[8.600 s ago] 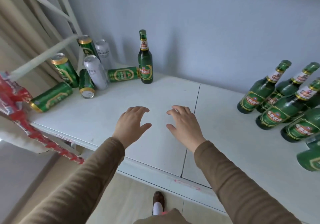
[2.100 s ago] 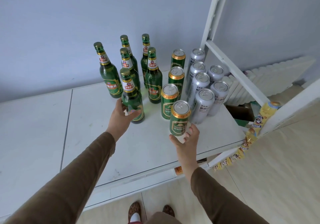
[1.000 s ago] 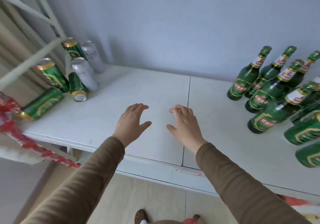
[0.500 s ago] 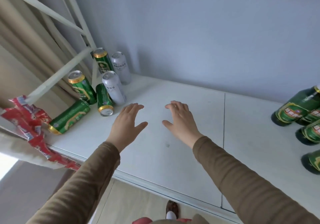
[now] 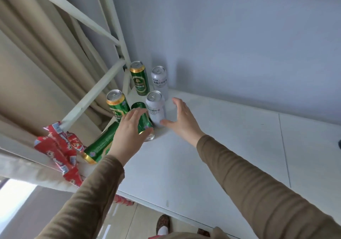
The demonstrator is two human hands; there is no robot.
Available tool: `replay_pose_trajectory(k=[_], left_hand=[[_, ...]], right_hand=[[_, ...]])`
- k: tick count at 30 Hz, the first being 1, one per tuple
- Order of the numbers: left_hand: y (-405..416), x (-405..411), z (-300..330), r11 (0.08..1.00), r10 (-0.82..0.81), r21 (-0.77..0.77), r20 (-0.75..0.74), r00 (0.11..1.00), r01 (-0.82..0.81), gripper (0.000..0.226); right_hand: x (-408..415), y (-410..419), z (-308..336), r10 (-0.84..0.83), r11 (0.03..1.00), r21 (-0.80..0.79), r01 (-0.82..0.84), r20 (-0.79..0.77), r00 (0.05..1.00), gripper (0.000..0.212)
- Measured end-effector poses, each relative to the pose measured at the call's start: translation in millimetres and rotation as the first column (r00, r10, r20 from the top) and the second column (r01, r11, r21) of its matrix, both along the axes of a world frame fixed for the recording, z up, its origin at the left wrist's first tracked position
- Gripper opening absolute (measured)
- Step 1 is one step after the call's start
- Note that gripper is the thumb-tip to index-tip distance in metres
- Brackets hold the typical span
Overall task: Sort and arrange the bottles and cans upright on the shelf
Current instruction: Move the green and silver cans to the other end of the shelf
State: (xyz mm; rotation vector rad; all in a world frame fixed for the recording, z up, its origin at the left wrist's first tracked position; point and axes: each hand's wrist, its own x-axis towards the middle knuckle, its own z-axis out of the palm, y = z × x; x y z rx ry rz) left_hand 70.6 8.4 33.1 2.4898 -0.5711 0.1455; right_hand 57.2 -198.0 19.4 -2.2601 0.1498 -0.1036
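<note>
Long olive-brown sleeves (image 5: 258, 179), patterned slippers (image 5: 163, 223).

Soft, even daylight is filling the scene w/ no harsh glare. Cans are casting faint shadows on the wall (image 5: 230, 41) behind. Brighter light is coming in at bottom left. Wide-angle lens is bending the frame bars (image 5: 88, 107) at edges; slight motion blur overall.

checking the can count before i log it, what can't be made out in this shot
Head view, the only one:
- Lying green can: the left hand covers its middle; contact unclear.
- Second lying green can: partly behind that wrist.
- Front silver can: base behind the right hand.
- Dark object: cut off by the right edge.
</note>
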Motion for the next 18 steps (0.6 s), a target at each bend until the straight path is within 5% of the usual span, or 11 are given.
replay_pose_trajectory(k=[7,18], left_hand=[[19.7,45.6,6.6,0.995,-0.057,-0.082,-0.022,0.998,0.055,0.057],[17.1,67.1,9.4,0.988,-0.113,-0.108,-0.021,0.993,0.110,0.059]], right_hand=[[48.3,40.5,-7.7,-0.106,0.960,0.261,0.098,0.016,0.994,0.088],[52.6,40.2,-14.2,-0.225,0.921,0.337,0.195,0.050,0.973,0.065]])
